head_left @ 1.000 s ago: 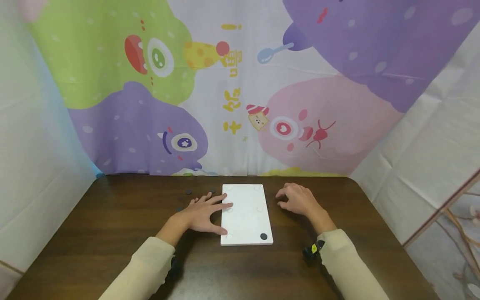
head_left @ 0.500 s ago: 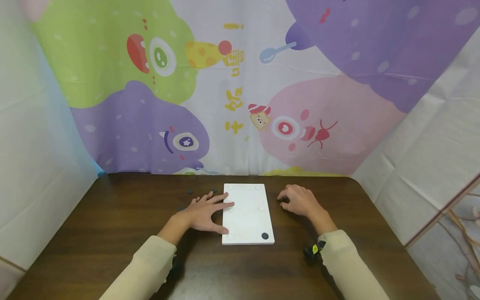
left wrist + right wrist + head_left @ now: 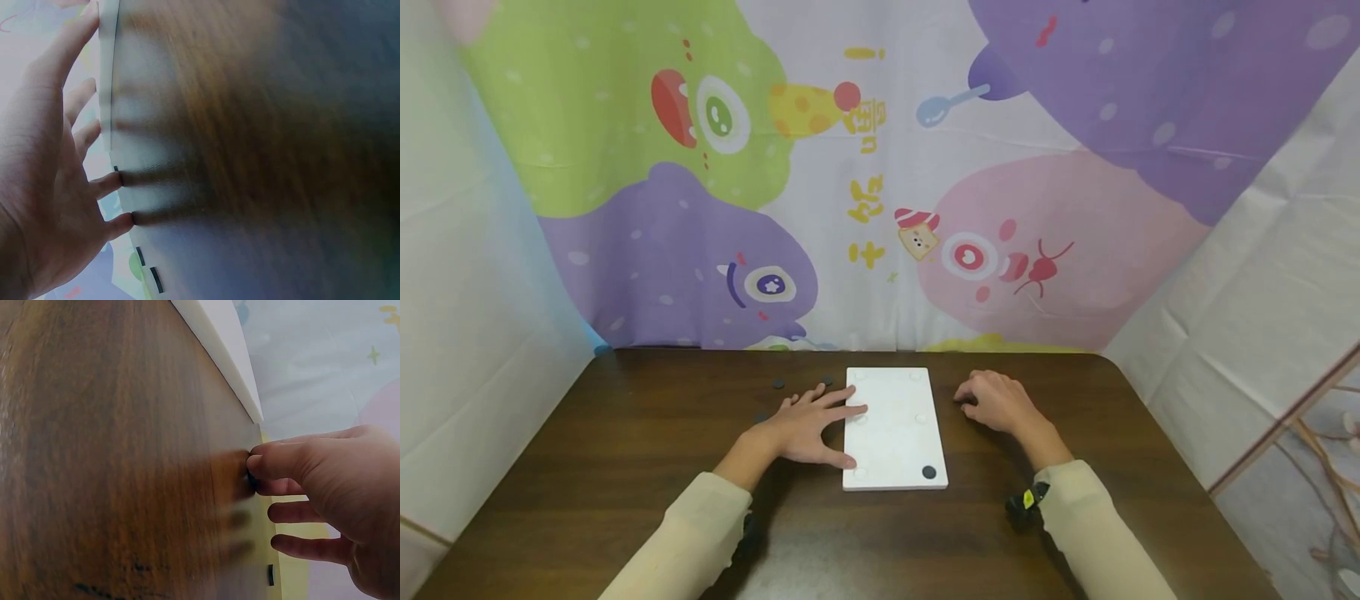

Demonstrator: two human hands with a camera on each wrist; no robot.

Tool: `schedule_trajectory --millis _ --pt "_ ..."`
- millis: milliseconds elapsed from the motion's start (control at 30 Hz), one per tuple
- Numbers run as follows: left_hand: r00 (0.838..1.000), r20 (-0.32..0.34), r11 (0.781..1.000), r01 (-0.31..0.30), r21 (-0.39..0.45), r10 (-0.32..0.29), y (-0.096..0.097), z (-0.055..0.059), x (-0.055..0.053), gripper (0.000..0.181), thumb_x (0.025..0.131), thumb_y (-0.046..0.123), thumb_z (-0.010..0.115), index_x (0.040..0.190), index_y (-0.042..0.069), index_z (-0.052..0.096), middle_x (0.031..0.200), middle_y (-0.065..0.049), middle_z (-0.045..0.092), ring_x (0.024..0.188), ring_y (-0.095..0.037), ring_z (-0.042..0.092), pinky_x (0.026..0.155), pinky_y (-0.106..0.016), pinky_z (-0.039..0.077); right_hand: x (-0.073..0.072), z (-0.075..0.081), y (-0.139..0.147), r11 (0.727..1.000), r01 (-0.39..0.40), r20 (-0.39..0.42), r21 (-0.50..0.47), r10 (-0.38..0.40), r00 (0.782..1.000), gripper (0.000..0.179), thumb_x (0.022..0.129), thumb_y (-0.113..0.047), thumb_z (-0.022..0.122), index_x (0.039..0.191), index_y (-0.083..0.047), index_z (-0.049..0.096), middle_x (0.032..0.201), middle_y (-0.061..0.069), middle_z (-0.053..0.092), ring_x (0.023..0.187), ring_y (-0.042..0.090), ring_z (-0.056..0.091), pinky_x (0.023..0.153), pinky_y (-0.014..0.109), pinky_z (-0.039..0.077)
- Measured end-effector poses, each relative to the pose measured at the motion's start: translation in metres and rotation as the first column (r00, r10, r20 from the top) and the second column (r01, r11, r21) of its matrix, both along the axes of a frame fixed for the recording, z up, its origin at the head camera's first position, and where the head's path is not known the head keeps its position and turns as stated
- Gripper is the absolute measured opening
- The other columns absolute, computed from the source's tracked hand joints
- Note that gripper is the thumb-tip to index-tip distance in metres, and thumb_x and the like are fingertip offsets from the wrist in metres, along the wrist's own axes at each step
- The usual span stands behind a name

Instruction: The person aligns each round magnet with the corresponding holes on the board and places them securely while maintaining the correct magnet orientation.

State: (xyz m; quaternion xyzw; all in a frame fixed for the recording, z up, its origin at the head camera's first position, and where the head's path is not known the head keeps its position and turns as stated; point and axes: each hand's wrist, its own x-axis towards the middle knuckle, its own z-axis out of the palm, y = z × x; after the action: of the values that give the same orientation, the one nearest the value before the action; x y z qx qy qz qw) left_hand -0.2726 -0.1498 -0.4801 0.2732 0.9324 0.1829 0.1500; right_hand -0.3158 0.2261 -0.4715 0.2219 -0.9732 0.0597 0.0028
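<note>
In the head view a white rectangular board [image 3: 891, 429] lies on the table, with shallow round recesses and a black disc [image 3: 928, 472] at its near right corner. My left hand [image 3: 801, 429] has its fingers spread; the thumb and two fingers touch the board's left edge, the others rest on the table. To the right of the board is my right hand [image 3: 996, 402], low over the tabletop. In the right wrist view its thumb and fingers pinch a small dark disc [image 3: 252, 481], mostly hidden by the fingertips.
Beyond my left hand lie loose dark discs, one at the left [image 3: 778, 384] and one nearer the board [image 3: 827, 381]. Another disc [image 3: 270, 575] stands out beyond my right fingers. The brown table [image 3: 865, 542] ends at a printed curtain [image 3: 880, 308].
</note>
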Motion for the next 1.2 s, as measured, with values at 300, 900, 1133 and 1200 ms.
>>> schedule_trajectory --millis 300,900,1133,1200 --pt "1.000 0.000 1.000 0.003 0.006 -0.003 -0.0013 0.0013 -0.0007 0.095 0.095 0.066 0.082 0.175 0.033 0.042 0.192 -0.003 0.020 0.173 -0.063 0.017 0.127 -0.094 0.019 -0.0013 0.0005 -0.0009 0.999 0.031 0.008 -0.013 -0.031 0.999 0.017 0.100 -0.017 0.083 0.116 -0.020 0.087 0.117 0.003 0.080 0.115 0.034 0.076 0.094 0.060 0.064" --pt "1.000 0.009 1.000 0.000 0.004 0.000 -0.0001 0.0021 0.0012 0.095 0.095 0.066 0.082 0.175 0.033 0.043 0.192 -0.003 0.020 0.175 -0.057 0.015 0.128 -0.091 0.019 -0.0028 -0.0039 0.0012 0.998 0.038 0.010 -0.056 -0.038 0.999 0.014 0.097 -0.017 0.085 0.111 -0.020 0.087 0.115 0.004 0.081 0.116 0.034 0.076 0.096 0.060 0.064" --pt "1.000 0.008 1.000 0.003 0.005 -0.003 0.0002 0.0024 0.0004 0.095 0.095 0.067 0.081 0.175 0.034 0.042 0.192 -0.002 0.019 0.174 -0.060 0.015 0.128 -0.092 0.018 -0.0028 -0.0029 0.0025 0.998 0.031 0.008 -0.063 -0.030 1.000 0.015 0.096 -0.017 0.085 0.111 -0.020 0.088 0.113 0.003 0.081 0.113 0.033 0.077 0.095 0.059 0.064" --pt "1.000 0.009 1.000 0.003 0.006 -0.003 0.0002 0.0024 0.0007 0.095 0.095 0.067 0.081 0.175 0.033 0.042 0.192 -0.002 0.020 0.174 -0.060 0.015 0.128 -0.092 0.018 -0.0025 -0.0030 0.0025 0.997 0.030 0.011 -0.068 -0.030 1.000 0.015 0.096 -0.017 0.085 0.112 -0.020 0.088 0.112 0.003 0.080 0.113 0.033 0.077 0.095 0.059 0.064"
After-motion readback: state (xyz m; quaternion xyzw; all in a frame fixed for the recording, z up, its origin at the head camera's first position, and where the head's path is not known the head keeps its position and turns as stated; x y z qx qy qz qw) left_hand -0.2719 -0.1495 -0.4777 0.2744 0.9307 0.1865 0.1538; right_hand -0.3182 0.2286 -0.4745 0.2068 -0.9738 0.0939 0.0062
